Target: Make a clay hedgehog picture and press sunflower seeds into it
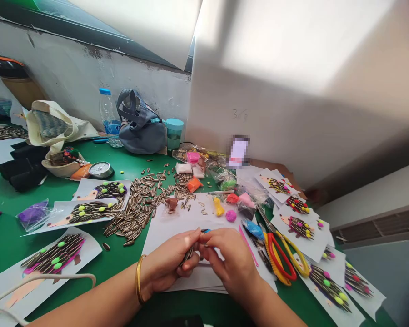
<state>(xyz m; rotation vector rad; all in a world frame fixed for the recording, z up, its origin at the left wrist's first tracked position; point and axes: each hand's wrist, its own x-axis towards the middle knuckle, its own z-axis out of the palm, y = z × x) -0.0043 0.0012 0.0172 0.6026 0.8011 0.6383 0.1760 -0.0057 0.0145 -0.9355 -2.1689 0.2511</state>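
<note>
My left hand (172,256), with a gold bangle at the wrist, is closed around several striped sunflower seeds (187,257). Its thumb and fingertips meet those of my right hand (233,259), which is pinched closed; what it grips is mostly hidden by the fingers. Both hands are over white paper sheets (163,236), where a bit of blue and dark material shows behind the fingertips. A large heap of sunflower seeds (136,215) lies left of the paper. Lumps of yellow clay (218,206), magenta clay (231,215) and brown clay (171,205) sit at the paper's far side.
Scissors with red handles (282,261) and yellow-handled scissors (301,259) lie right of my hands. Hedgehog pictures with seed spines stand on both sides, one (56,259) at left. A bottle (109,120), blue bag (141,129), cup (174,134) and phone (238,152) line the back.
</note>
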